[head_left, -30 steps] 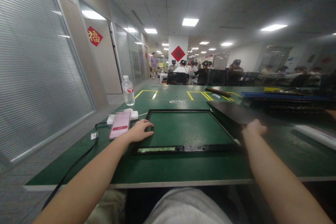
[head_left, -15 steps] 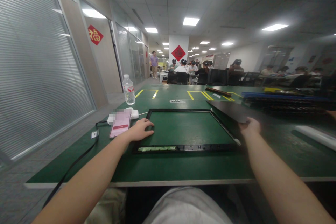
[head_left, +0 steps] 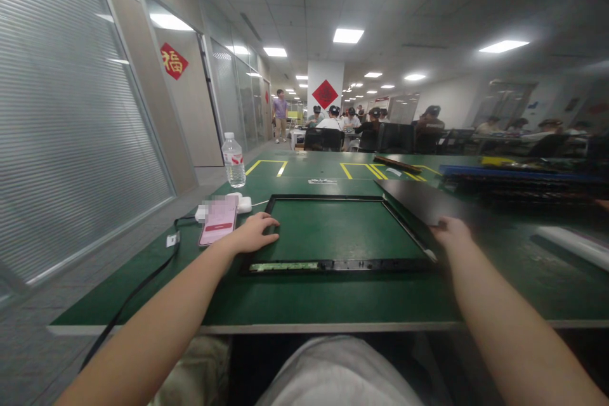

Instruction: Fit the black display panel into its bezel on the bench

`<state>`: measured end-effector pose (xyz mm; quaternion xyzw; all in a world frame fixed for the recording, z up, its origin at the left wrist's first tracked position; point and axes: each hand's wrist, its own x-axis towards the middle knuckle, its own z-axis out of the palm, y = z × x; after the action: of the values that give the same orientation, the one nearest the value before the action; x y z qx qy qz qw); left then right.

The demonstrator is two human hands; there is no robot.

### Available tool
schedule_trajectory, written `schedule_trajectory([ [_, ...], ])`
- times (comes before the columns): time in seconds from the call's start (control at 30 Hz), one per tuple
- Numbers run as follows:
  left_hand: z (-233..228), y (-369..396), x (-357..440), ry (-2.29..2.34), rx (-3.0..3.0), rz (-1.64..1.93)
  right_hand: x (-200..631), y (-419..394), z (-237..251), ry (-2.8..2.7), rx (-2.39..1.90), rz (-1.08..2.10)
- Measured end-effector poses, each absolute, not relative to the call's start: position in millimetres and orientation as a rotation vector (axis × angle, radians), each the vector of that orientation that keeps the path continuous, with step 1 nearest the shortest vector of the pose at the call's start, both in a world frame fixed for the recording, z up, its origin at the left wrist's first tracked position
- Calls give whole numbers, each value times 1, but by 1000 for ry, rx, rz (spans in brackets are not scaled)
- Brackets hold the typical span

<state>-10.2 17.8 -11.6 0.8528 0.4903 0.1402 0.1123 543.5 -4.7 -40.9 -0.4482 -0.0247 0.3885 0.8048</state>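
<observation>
Black frame (head_left: 333,264) lies flat on the green table (head_left: 304,301), straight in front of the person, an open rectangle with the bare tabletop showing through its middle. Its long sides run left to right, and the near bar, which carries a pale strip toward its left end, faces the table's front edge. The left hand (head_left: 252,233) rests palm down on the frame's left side, fingers spread loosely over the bar and closed on nothing. Just beside the frame's right edge a dark panel (head_left: 419,200) is tilted, its far end raised and its near corner low beside the frame. The right hand (head_left: 450,231) is at that near corner, fingers curled against the panel's edge; a firm pinch cannot be told from here.

Left of the frame a phone (head_left: 219,221) with a pink screen lies flat, its long axis pointing away from the person, and a white charger (head_left: 242,204) sits just behind it. A black cable (head_left: 143,282) trails off the table's left edge. Farther back stands an upright water bottle (head_left: 233,162), cap on; how much is inside cannot be told. Stacked dark trays (head_left: 518,181) sit at the far right; their contents are too blurred to see. Seated people (head_left: 342,122) work at tables well behind.
</observation>
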Motion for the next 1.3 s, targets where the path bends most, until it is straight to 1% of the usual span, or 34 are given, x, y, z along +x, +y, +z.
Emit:
schedule_trajectory([
  [0.37,-11,16,-11,1453,2504,367,541,-9,-33,26,-1017,889],
  [0.7,-9,15,-10,1434,2454,451,513,-15,-12,17,-902,590],
  [0.9,-8,15,-9,1431,2475,487,499,-21,2,-87,-886,598],
  [1.1,1,13,-6,1462,2398,732,485,-30,14,-283,-755,710],
  [1.2,7,11,-2,1454,2166,917,479,-32,18,-272,-725,729],
  [1.3,11,8,1,1375,1788,1066,474,-33,19,-350,-759,808],
])
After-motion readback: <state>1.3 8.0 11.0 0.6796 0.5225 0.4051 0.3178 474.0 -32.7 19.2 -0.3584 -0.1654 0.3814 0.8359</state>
